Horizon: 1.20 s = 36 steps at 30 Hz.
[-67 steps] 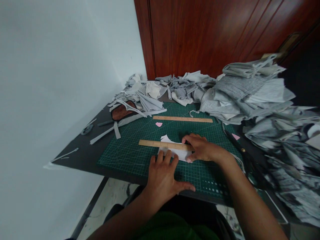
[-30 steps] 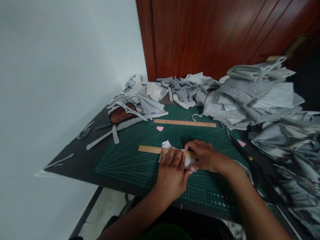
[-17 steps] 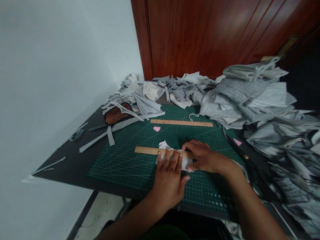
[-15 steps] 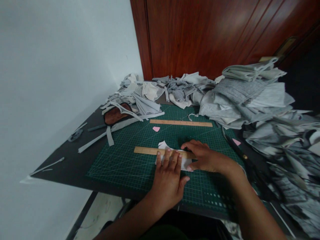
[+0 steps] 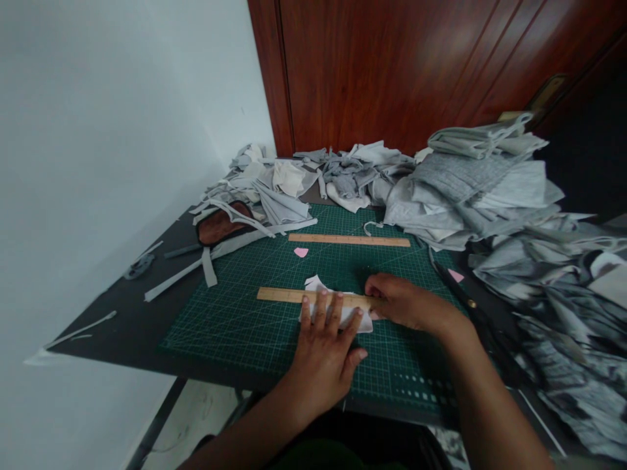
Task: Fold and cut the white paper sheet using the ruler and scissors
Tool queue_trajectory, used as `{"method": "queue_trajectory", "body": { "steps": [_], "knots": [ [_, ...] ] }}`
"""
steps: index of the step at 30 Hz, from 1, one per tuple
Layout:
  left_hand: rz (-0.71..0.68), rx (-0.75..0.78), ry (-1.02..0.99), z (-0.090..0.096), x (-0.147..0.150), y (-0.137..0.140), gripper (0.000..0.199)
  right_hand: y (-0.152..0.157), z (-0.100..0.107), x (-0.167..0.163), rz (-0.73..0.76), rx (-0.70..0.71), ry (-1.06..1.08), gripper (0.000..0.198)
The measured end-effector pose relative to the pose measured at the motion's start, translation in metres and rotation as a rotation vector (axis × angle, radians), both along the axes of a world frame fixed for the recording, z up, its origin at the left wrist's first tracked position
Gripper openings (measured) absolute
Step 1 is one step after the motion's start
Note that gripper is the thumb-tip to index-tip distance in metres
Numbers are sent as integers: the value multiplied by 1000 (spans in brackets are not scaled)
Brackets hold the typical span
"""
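Note:
A wooden ruler lies across a small white cut piece on the green cutting mat; whether the piece is cloth or paper I cannot tell. My left hand is open, its spread fingertips resting on the ruler and the white piece. At the ruler's right end, my right hand has its fingers curled closed around that end, which they hide. Beyond both hands, a second wooden ruler lies flat on the mat, with a small pink piece just in front of its left end.
Grey and white fabric scraps are heaped along the back. Folded grey cloth is stacked at the right, above more loose fabric. Dark scissors lie right of the mat. A brown, dark-edged pad sits at left among pale strips.
My right hand's fingers have drawn together from a spread pose and closed at the ruler's end. My left fingers have spread wider. The whole view has shifted slightly.

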State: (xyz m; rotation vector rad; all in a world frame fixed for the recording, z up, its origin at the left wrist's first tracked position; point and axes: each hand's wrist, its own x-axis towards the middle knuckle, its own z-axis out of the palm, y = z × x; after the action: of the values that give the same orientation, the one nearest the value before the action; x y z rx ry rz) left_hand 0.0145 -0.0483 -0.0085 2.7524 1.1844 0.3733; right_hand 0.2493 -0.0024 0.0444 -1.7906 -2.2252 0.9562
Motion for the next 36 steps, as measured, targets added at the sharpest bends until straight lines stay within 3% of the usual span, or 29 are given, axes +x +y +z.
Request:
{"method": "queue_trajectory", "body": {
  "steps": [9,16,22,36],
  "knots": [
    [-12,-2,-18,-2,-1,-1,63,-3,5,-3,24,29,-50,20],
    [-12,-24,-19,-2,0,0,62,-5,12,-2,-57,-62,-90,25],
    [-10,-16,-25,-2,0,0,63,-5,16,-2,-58,-62,-142,17],
    [-16,-35,-10,3,-1,-1,64,-6,3,8,-28,-48,-84,14]
  ]
}}
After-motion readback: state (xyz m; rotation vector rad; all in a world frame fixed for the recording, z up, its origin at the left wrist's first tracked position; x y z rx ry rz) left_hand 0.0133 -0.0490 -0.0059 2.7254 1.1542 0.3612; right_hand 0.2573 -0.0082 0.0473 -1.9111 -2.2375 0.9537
